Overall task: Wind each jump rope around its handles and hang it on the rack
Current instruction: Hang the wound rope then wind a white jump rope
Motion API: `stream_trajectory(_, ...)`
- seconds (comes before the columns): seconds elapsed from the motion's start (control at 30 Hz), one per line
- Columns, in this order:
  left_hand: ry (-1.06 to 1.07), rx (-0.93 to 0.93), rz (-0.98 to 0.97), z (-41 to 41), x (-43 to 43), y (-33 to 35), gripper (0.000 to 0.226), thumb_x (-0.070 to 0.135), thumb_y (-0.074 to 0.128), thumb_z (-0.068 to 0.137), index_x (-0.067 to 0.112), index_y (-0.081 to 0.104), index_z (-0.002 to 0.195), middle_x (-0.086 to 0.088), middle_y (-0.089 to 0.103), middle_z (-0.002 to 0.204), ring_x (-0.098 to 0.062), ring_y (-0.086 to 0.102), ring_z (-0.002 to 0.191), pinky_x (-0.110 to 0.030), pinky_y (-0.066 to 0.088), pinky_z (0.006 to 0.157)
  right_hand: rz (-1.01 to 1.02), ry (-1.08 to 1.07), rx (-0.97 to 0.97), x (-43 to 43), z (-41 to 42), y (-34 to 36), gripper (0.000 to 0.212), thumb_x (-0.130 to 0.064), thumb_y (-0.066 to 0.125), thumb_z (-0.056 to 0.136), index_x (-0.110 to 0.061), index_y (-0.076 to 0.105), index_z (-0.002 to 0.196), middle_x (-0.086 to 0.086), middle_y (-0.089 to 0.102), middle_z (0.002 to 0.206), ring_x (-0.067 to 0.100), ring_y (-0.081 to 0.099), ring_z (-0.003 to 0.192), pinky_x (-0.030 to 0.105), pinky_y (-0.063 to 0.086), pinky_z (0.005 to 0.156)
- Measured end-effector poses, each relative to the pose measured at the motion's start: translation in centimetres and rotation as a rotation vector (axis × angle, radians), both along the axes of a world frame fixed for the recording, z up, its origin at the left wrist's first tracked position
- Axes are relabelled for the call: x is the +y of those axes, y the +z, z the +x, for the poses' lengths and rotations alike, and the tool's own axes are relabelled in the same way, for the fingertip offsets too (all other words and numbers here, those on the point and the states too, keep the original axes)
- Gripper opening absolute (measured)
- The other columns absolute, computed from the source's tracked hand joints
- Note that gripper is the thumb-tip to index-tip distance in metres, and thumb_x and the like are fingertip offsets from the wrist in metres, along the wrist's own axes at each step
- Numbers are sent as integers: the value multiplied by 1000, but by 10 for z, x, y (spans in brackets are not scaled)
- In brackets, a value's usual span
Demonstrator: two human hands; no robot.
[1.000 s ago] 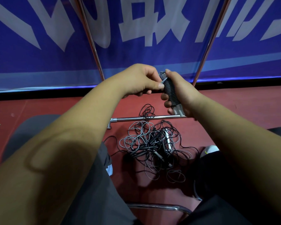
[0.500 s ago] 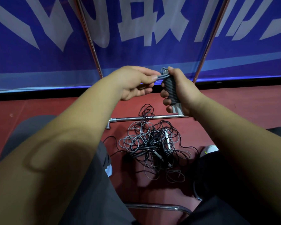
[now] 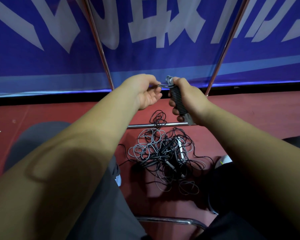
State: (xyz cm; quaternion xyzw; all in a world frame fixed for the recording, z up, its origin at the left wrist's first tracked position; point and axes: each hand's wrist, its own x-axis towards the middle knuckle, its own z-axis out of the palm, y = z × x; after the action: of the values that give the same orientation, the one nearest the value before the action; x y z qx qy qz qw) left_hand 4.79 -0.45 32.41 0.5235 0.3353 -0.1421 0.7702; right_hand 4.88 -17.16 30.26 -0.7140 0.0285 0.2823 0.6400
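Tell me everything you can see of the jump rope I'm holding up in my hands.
The jump rope is a compact bundle: dark cord coiled in tight ribbed turns round its handles, top leaning left. A pale, metallic-looking handle end pokes out below the coils; a small grey loop stands above them. The right hand grips the wound part, fingers curled round it. The left hand pinches the grey cord running sideways off the top. It is held in the air, touching nothing else.

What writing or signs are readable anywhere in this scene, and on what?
Blue fabric banner: big white characters, cropped by the picture's top edge, unreadable.
Black ribbed jump-rope handle, tangled grey and black ropes on the red floor: no text visible.
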Motion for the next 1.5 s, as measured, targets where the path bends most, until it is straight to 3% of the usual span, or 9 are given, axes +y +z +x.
stream_trajectory(0.27,88,-50,2,6,-6,-3,27,-12,42,103,9,55,113,-8,68,94,-20,68,74,-35,63,60,-81,9,-108,2,-5,-1,50,-63,45,102,-18,66,102,7,59,74,24,54,59,30,40,54)
stream_trajectory(0.4,133,-113,-78,6,-9,-6,27,-10,46,106,0,62,125,-12,69,104,-14,72,59,-26,59,49,-46,21,-99,3,-5,0,45,-61,45,103,-20,63,99,7,58,74,23,52,57,30,40,54)
stream_trajectory(0.53,44,-102,82,7,-10,-8,17,1,49,109,5,65,116,-6,67,86,-7,64,52,-18,50,44,-8,19,-86,3,-1,-4,45,-62,44,102,-21,62,107,8,57,75,22,51,54,30,39,52)
stream_trajectory(0.63,-46,-113,152,5,-11,-7,25,0,48,109,14,67,116,-4,69,89,-9,62,63,-17,48,47,39,-13,-48,1,1,-6,45,-61,44,102,-19,60,108,9,55,73,21,48,52,29,37,52)
stream_trajectory(0.8,-103,-176,158,1,-12,-1,35,-8,47,104,17,71,100,-6,73,86,-12,64,60,-19,42,48,97,-65,3,-1,5,-7,45,-61,44,103,-18,58,105,8,53,72,21,45,50,29,34,52)
stream_trajectory(1.03,-158,-202,231,1,-14,0,42,-7,44,104,22,74,102,-2,77,91,-12,66,71,-20,40,53,133,-75,36,-2,6,-6,48,-61,43,104,-16,58,111,7,53,71,21,43,49,27,34,52)
stream_trajectory(1.17,-151,-252,391,1,-11,-2,36,-2,56,103,23,82,109,-4,81,107,-16,70,86,-22,45,53,115,-38,42,-4,7,-3,46,-60,41,105,-17,55,106,6,53,71,20,43,49,26,33,51)
stream_trajectory(1.3,-157,-335,601,-1,-9,-5,28,4,69,98,29,82,96,0,81,97,-14,66,79,-24,50,61,70,24,39,-6,8,-2,45,-62,41,103,-20,57,102,6,53,73,21,44,51,28,35,52)
stream_trajectory(1.5,-204,-503,738,-5,-7,-6,27,0,67,97,24,78,96,2,80,91,-9,74,84,-26,57,72,49,123,40,-10,11,5,40,-59,40,102,-23,55,107,6,51,73,21,43,54,29,36,53)
